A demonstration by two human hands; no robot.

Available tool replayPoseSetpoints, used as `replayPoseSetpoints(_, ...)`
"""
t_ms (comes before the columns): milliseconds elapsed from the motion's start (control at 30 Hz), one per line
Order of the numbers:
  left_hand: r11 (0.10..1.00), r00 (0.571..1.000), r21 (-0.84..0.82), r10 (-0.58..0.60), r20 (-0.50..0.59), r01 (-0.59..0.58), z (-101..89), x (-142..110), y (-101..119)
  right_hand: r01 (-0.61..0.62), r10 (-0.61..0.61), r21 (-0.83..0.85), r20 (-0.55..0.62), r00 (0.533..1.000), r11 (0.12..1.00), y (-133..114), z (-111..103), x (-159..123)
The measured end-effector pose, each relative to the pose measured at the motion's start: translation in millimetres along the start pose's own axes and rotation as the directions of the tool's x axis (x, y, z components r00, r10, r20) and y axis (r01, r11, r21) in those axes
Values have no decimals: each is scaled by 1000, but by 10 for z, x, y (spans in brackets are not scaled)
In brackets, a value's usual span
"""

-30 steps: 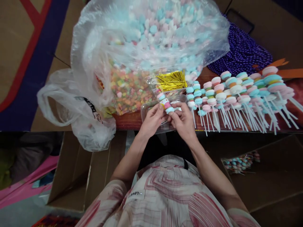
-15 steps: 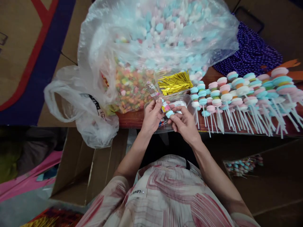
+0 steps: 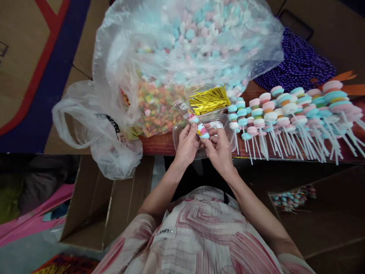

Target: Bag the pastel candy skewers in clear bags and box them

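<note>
Above a clear plastic tub (image 3: 232,133) at the table's front edge, both hands hold a short stack of marshmallow candy (image 3: 203,131) in blue, white, pink and yellow. My left hand (image 3: 186,144) is closed round its left side, thumb on top. My right hand (image 3: 220,146) pinches its lower right end. From the upper end, past my left thumb, a clear printed wrapper (image 3: 181,107) sticks out. Whether the candy lies inside this wrapper I cannot tell. Just behind the hands, a clear box (image 3: 188,93) holds gold twist ties (image 3: 209,99).
Marshmallow lollipops (image 3: 265,110) on white sticks lie in rows to the right. Large clear bags of marshmallows (image 3: 211,34) and orange-green candies (image 3: 159,106) fill the back. A knotted plastic bag (image 3: 114,152) overhangs the left edge. Open cardboard boxes (image 3: 88,213) stand below; purple cord (image 3: 302,64) lies behind.
My left hand has shifted a little right and my right hand slightly left, so they are closer together. The candy has turned, and a pink-and-blue piece shows by my left thumb.
</note>
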State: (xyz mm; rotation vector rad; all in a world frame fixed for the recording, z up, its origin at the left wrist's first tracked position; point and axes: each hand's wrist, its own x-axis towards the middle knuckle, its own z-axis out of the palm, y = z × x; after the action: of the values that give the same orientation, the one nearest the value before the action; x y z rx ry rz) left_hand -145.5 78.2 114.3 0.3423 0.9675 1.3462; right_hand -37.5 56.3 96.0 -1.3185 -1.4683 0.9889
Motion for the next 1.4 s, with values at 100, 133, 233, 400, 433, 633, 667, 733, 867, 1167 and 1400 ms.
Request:
replayPoseSetpoints(100,999,1000,-30,-15,-16,14,-9,21,68,-53,53,5,46,998,999,-49,-88,-18)
replayPoseSetpoints(133,999,1000,-32,-14,-21,13,-7,22,87,-41,42,-33,30,999,999,-67,-110,-38)
replayPoseSetpoints(233,999,1000,-33,10,-15,-10,2,15,112,48,-56,-158,-46,997,986,-105,-130,-112)
replayPoseSetpoints(400,998,998,-13,63,23,-62,-13,-5,99,96,-121,-205,-110,987,974,-102,-93,-164)
replayPoseSetpoints(433,998,998,-5,61,27,-61,-17,-7,96,98,-125,-204,-121,985,974,-97,-85,-164)
replayPoseSetpoints(633,998,996,10,69,-53,-69,-17,1,42,271,-330,-336,-131,935,902,-2,41,-223)
replayPoseSetpoints(667,997,995,3,74,-63,-74,-16,-1,31,290,-355,-367,-122,927,884,24,70,-237)
replayPoseSetpoints(733,997,995,-9,71,-64,-72,-18,-12,14,306,-382,-412,-114,917,858,69,106,-248)
replayPoseSetpoints(867,1000,999,-12,16,-40,-16,-37,-44,6,305,-357,-322,-116,927,896,84,70,-189)
replayPoseSetpoints(1167,998,997,-30,-48,54,50,-61,-26,56,1,1,31,-53,999,1000,-24,-60,-49)
replayPoseSetpoints(1400,995,998,-85,-53,25,55,-44,14,126,381,-429,-362,-60,901,851,2,-12,-125)
